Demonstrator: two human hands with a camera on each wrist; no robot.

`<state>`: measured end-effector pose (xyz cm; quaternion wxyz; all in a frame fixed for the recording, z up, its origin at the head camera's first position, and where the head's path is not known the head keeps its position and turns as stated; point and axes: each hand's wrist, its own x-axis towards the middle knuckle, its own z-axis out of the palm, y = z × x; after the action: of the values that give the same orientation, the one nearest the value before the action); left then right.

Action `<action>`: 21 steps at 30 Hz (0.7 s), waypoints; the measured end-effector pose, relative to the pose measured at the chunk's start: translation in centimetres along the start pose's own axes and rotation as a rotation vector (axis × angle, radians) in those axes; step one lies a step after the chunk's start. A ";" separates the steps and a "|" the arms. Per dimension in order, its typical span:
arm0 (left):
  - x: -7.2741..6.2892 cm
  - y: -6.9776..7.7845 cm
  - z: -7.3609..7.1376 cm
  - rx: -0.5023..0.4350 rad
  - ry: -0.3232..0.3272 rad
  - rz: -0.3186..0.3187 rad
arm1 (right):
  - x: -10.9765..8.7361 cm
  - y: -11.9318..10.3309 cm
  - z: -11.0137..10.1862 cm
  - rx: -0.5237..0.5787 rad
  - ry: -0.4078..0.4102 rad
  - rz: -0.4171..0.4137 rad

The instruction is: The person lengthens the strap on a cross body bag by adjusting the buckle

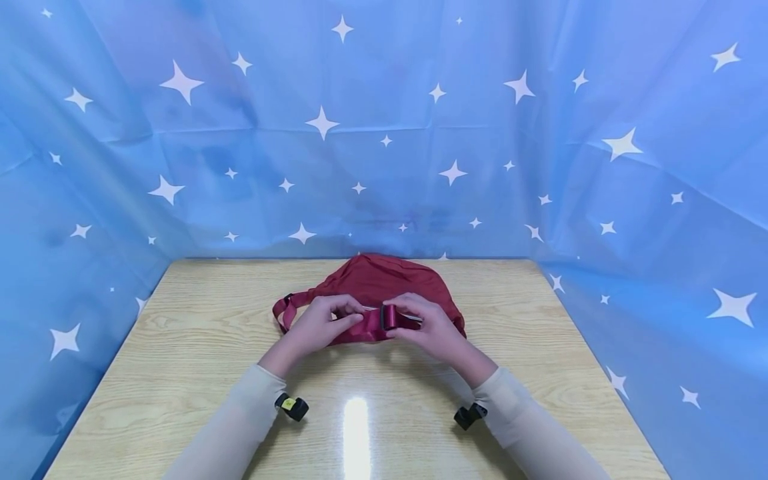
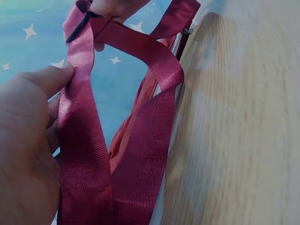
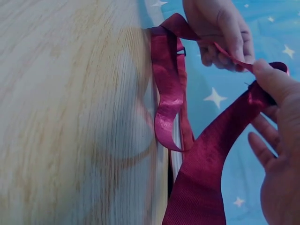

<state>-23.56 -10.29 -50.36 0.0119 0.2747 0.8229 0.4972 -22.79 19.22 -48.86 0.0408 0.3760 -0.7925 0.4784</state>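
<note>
A dark red fabric bag (image 1: pixel 384 277) lies toward the back of the table, its webbing strap (image 2: pixel 84 154) raised in front of it. My left hand (image 1: pixel 321 325) pinches the strap between thumb and fingers. To its right, my right hand (image 1: pixel 433 328) grips the strap at a black slide buckle (image 1: pixel 384 317), thumb below and fingers above. In the right wrist view, a strap length (image 3: pixel 201 173) hangs from the right hand and a thin stretch spans between both hands. A second black buckle (image 1: pixel 289 299) sits on the strap loop at the bag's left.
The light wood table (image 1: pixel 180 373) has its back edge just behind the bag. A blue curtain (image 1: pixel 384 153) with white stars surrounds it at the back and sides. Black wrist cameras (image 1: pixel 292 406) sit on both cream sleeves (image 1: pixel 240 413).
</note>
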 end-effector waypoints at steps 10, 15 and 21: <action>0.9 1.2 1.0 -0.033 -0.004 0.039 | 0.2 -0.2 0.1 0.049 -0.038 0.026; 1.2 1.5 1.3 -0.031 -0.006 0.046 | 0.3 -0.3 0.2 0.028 -0.029 0.002; 0.6 0.9 0.4 0.038 -0.023 0.011 | 0.2 -0.6 0.1 -0.021 0.001 -0.023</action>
<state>-23.53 -9.42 -49.64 0.0134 0.2853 0.8304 0.4784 -22.53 18.82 -48.38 0.0507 0.3844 -0.7932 0.4696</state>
